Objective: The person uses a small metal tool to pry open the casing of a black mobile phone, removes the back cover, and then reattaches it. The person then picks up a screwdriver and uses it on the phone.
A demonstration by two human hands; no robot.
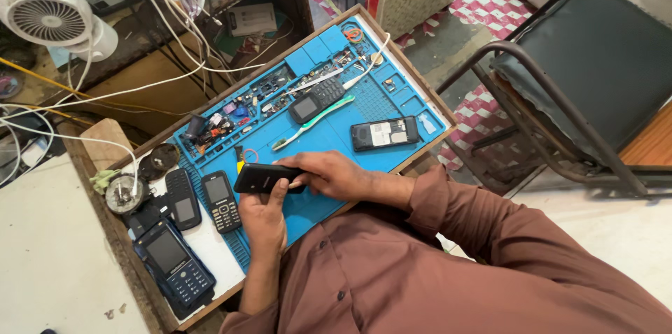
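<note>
Both my hands hold a small black phone [262, 178], back side up, just above the near edge of a blue work mat [350, 166]. My left hand [262, 225] supports it from below with the thumb across its lower edge. From the right side, my right hand [329, 174] grips its end with the fingers curled over it. Brown sleeves cover both arms.
On the mat lie a keypad phone [316, 99], a green-white toothbrush [311, 124], an opened phone [385, 133] and small parts in trays. Three more keypad phones [221, 201] [183, 198] [171, 260] lie left of my hands. A white fan [45, 12], cables and a chair [581, 75] surround the wooden table.
</note>
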